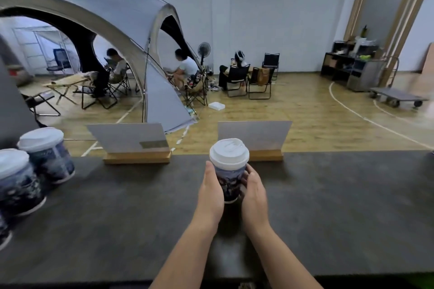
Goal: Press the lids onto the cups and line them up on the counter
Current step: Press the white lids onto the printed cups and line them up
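Between both hands (231, 185), a blue-printed cup (229, 184) under a white lid (229, 151).

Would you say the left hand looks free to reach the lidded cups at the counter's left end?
Probably not yet: the left hand grips the middle cup together with the right hand. The counter between looks bare.

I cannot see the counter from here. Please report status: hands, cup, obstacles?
Left hand and right hand grip cup, lid on. Two lidded cups stand far left. Nothing between.
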Demonstrator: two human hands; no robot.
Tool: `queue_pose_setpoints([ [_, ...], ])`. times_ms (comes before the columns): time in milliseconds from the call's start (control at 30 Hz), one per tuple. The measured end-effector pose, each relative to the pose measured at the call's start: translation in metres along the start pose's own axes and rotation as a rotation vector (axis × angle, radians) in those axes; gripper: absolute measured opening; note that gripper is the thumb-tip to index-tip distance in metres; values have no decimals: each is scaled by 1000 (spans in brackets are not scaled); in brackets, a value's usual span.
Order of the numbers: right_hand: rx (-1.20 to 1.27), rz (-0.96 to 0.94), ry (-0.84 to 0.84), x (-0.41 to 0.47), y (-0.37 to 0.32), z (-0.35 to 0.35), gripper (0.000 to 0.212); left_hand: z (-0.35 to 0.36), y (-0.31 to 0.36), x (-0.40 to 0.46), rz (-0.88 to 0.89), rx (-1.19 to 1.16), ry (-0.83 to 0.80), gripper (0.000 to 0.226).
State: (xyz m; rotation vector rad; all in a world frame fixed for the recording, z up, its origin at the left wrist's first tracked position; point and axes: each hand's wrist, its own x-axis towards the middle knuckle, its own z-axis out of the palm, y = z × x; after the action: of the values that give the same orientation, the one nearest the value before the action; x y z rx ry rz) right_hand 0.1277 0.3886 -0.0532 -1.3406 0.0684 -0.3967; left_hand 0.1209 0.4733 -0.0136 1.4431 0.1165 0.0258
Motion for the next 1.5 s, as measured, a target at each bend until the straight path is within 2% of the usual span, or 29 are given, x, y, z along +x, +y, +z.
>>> queue_pose_setpoints([
  [133,-83,-15,14,2,-1,-7,36,-3,-8,3,-30,-22,52,61],
  [200,-116,-45,60,11,-10,-10,36,-3,-7,6,8,-38,111,72],
  [300,-106,-73,52,31,-30,-5,35,4,2,2,197,20,264,50],
  [367,-71,-81,-22,42,-42,1,31,15,11,-5,276,32,226,49],
  [467,-55,-65,-127,42,-47,8,30,25,17,-2,248,38,143,45],
  [633,-70,-110,-41,35,-32,-3,27,15,20,30,146,11,89,61],
  [733,-71,-111,-51,42,-38,-9,14,13,25,37,170,78,52,40],
  [833,-138,-140,-35,50,-40,-7,11,15,24,37,291,132,150,31],
  [933,-45,-116,-87,51,-37,0,13,20,17,32,384,136,245,25],
  [1000,58,-94,-138,50,-34,1,23,22,10,27,423,146,226,23],
  [1133,164,-45,-157,47,-23,3,42,23,1,31,445,134,168,34],
  [1333,206,-164,-38,52,-11,11,33,30,0,34,524,47,222,27],
  [1500,192,-204,-22,53,-8,10,36,34,-4,40,565,-30,251,31],
])
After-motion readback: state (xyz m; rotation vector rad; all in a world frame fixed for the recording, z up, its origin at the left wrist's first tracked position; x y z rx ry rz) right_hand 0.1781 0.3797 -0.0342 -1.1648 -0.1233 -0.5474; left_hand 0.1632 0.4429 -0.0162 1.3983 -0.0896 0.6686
